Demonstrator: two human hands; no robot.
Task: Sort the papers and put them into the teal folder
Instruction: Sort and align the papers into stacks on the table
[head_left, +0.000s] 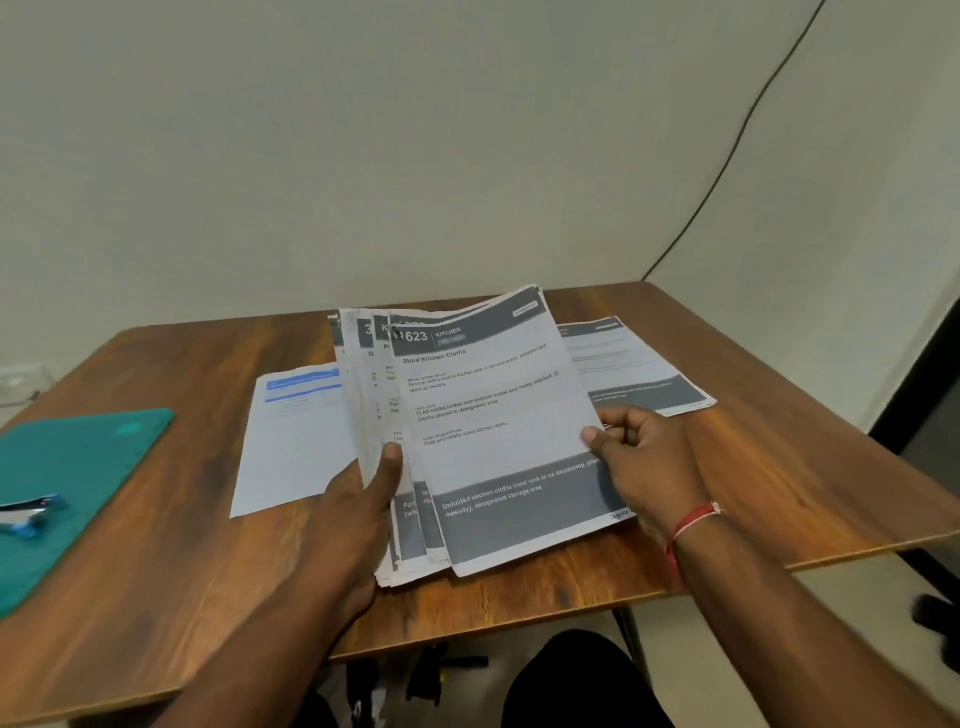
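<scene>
Two hands, both engaged on one item.

1. Left hand (358, 499): grips the left side of a fanned stack of papers (395, 415), thumb pressed on the front and fingers hidden behind.
2. Right hand (644, 457): pinches the right edge of the top sheet (498, 415), thumb on its face and fingers curled underneath. A red thread (693, 522) is tied round the wrist.
3. Stack of papers: printed sheets with dark grey header and footer bands, spread so that several left margins show. It is held tilted above the middle of the table (779, 467), towards the near edge. Whether its lower edge touches the wood cannot be told. The top sheet reads "KITCHEN" and "Store Kitchen Cloths".
4. Blue-headed sheet (296, 441): single, flat on the table just left of the stack, its right side hidden behind the stack.
5. Grey-banded sheet (634, 374): flat on the table towards the far right corner, partly hidden behind the stack and the right hand.
6. Teal folder (78, 483): closed, flat at the left edge of the table, well apart from the hands and cut off by the frame.
7. Blue-and-silver object (31, 512): small, metallic, lying on the folder's near part; kind unclear.
8. Table: brown wood grain, set against a pale wall (467, 156).
9. Cable (753, 130): black, running down the wall to the far right corner.
</scene>
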